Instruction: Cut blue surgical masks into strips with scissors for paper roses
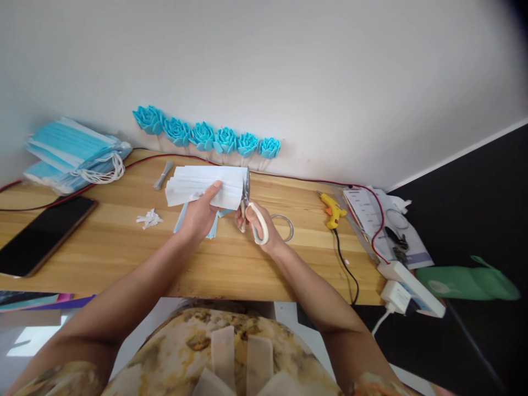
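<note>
My left hand [201,212] is closed on a pleated face mask [193,180], white side up, with the thumb lying across its top. My right hand [264,223] grips a pair of scissors [259,228] by the white handles. The scissors' blades stand along the mask's right edge; how far they are closed I cannot make out. Light blue pieces [212,226] lie on the table under the left hand. To the left is a small heap of white scraps [149,219]. Just right of my right hand rests a roll of tape [291,228], seen as a ring.
Several blue flowers [202,136] on sticks lean against the wall. A stack of masks [70,146] and a phone [45,236] lie left. A yellow glue gun [333,210], papers [367,214], a power strip [412,289] and a green bottle [466,282] are right. A red-black cable [313,180] runs behind.
</note>
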`<state>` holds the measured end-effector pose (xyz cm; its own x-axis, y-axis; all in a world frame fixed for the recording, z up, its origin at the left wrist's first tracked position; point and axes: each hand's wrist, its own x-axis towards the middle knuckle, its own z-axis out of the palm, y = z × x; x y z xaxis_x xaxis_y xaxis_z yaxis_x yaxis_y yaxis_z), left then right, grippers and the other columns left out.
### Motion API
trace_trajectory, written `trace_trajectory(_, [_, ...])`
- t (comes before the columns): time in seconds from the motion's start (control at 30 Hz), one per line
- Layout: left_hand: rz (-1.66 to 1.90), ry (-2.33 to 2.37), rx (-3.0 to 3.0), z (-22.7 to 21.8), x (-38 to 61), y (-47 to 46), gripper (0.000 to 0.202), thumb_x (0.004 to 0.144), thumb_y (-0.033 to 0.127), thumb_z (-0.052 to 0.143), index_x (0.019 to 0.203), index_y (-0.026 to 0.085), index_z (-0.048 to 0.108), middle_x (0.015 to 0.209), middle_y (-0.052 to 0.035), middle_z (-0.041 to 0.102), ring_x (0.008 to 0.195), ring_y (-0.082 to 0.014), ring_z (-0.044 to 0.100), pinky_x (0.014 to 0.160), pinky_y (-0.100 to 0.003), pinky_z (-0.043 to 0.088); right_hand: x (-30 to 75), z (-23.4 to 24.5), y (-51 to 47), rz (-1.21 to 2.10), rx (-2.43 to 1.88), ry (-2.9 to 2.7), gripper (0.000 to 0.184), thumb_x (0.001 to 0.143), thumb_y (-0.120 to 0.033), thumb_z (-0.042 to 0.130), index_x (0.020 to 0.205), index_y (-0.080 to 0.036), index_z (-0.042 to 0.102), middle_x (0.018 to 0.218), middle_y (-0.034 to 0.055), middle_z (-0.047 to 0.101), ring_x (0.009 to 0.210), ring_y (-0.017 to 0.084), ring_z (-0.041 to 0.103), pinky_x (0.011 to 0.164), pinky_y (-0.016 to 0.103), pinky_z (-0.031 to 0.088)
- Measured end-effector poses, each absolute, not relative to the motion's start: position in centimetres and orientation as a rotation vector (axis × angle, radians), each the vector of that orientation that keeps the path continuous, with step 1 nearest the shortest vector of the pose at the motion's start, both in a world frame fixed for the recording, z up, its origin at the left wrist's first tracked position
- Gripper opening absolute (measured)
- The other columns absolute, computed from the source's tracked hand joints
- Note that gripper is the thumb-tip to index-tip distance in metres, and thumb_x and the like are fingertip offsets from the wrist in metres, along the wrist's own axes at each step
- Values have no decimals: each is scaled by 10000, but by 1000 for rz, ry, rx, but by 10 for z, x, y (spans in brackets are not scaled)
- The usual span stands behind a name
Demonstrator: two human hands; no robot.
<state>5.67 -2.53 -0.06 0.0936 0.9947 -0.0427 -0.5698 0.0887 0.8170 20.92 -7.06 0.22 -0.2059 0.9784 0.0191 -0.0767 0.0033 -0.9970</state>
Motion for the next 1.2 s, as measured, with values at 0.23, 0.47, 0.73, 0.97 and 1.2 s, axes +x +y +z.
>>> trace_trajectory(0.23, [1325,606,734,2,54,-25,355,816,433,753,1005,147,663,996,-119,771,984,-330,730,745,-396,596,207,4,-71,1424,-1043,-1274,626,741,-802,639,952,-214,610,822,15,599,659,129,529,563,263,387])
trace_trajectory(0.47, [1278,548,722,1,51,-23,321,852,441,732,975,147,691,986,-122,777,968,-321,740,735,-393,614,208,2,-71,1426,-1010,-1352,590,791,-792,594,843,-204,596,766,10,564,666,130,510,605,274,390])
trace_trajectory(0.73, [1389,593,684,6,52,-21,282,835,430,758,978,192,706,1093,-72,772,1163,-320,684,874,-398,615,208,2,-71,1468,-979,-1373,583,807,-780,589,851,-199,592,794,13,561,693,133,518,633,281,392])
trace_trajectory(0.97, [1439,582,617,12,53,-21,199,902,361,703,1016,199,714,1185,-62,757,1350,-291,569,1022,-390,566,209,-5,-68,1473,-970,-1371,561,827,-757,589,881,-199,614,770,8,559,694,135,526,633,280,399])
trace_trajectory(1.2, [1398,463,566,12,52,-21,179,904,304,709,1041,189,697,1074,-58,782,1071,-231,724,815,-296,617,208,-3,-69,1503,-960,-1338,595,782,-772,632,925,-195,616,846,24,599,708,133,531,628,281,394])
